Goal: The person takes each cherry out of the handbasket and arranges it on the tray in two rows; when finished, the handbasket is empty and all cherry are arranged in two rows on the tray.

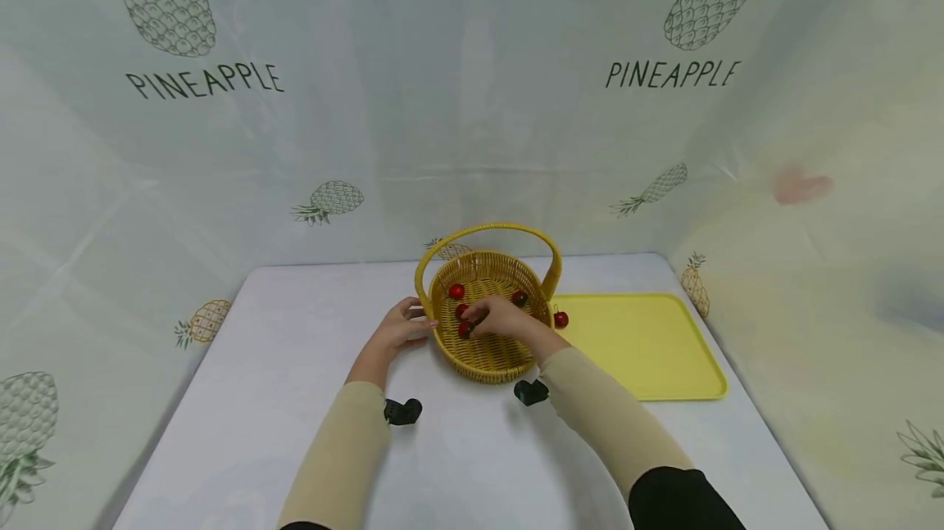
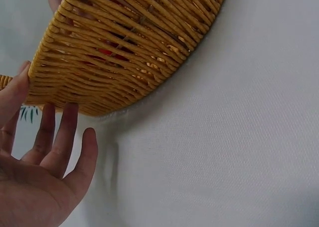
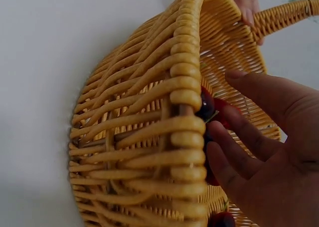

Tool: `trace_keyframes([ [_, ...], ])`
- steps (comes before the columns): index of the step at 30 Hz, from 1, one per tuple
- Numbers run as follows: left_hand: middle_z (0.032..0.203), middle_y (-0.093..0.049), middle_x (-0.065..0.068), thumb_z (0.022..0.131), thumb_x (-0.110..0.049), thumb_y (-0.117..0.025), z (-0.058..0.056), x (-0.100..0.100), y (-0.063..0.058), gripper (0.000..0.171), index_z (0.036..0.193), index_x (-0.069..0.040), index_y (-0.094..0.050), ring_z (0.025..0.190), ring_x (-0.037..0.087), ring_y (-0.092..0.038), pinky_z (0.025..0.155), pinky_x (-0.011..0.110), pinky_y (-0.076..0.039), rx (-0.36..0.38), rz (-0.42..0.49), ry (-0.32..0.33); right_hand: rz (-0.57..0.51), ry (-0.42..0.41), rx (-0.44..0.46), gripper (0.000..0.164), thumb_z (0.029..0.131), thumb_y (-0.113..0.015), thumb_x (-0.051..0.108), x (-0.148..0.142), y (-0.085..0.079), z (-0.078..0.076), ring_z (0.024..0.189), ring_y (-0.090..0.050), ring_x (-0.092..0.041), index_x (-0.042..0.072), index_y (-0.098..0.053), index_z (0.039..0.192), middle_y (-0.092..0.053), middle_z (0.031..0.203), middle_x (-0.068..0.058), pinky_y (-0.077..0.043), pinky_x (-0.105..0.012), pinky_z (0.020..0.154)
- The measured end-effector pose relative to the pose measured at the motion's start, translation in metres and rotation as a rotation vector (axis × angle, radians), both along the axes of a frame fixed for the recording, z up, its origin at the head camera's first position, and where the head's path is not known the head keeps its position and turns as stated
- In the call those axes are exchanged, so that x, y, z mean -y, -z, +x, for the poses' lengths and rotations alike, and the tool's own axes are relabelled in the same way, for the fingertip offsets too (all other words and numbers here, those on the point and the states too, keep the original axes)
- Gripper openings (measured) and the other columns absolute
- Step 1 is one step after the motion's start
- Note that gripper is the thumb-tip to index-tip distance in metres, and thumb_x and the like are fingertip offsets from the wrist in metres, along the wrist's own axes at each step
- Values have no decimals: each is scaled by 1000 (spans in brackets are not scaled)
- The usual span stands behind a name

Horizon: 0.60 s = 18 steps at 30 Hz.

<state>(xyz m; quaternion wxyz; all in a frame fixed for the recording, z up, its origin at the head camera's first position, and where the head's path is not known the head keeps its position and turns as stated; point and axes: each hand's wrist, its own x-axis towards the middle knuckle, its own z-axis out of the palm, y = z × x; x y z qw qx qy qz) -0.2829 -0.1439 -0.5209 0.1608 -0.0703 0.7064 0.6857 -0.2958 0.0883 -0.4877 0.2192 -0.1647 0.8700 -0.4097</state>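
Observation:
A yellow wicker basket (image 1: 483, 370) with a tall arched handle stands on the table, with several red cherries inside. One bright cherry (image 1: 456, 291) lies near its far left wall, and a darker cherry (image 1: 519, 298) lies toward the right. My left hand (image 1: 401, 325) holds the basket's left side by the handle's foot, thumb over the rim and fingertips against the outer wall. Down inside the basket, my right hand (image 1: 505, 321) has its fingertips at the cherries (image 3: 207, 105) close to the wall. Its thumb stands apart from the other fingers in the right wrist view.
A yellow tray (image 1: 634, 350) lies to the basket's right. Another cherry (image 1: 560, 319) sits at the tray's left edge, beside the basket. Behind the white table (image 1: 295, 399) hangs a pineapple-printed sheet (image 1: 472, 104), which also runs along both sides.

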Motion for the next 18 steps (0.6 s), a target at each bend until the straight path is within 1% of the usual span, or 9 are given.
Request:
trace_keyframes([
  [9,140,-46,22,88,-1,-71,0,-3,1,49,131,-5,-49,116,37,-55,95,56,-46,-7,-13,1,59,18,11,34,83,-77,3,7,6,-12,91,-55,-19,7,-71,117,-64,104,-7,-50,-32,79],
  [15,141,-45,22,88,0,-71,0,-2,2,51,133,-5,-48,118,39,-53,95,57,-45,1,-3,-2,116,-6,3,33,82,-78,3,11,7,-16,87,-52,-17,7,-72,114,-62,98,-5,-48,-28,75],
  [18,142,-44,22,87,0,-71,1,-1,1,52,133,-6,-48,119,40,-52,95,57,-45,5,2,-8,132,-15,6,33,81,-78,3,13,6,-18,87,-52,-17,8,-73,113,-62,98,-5,-48,-28,76],
])
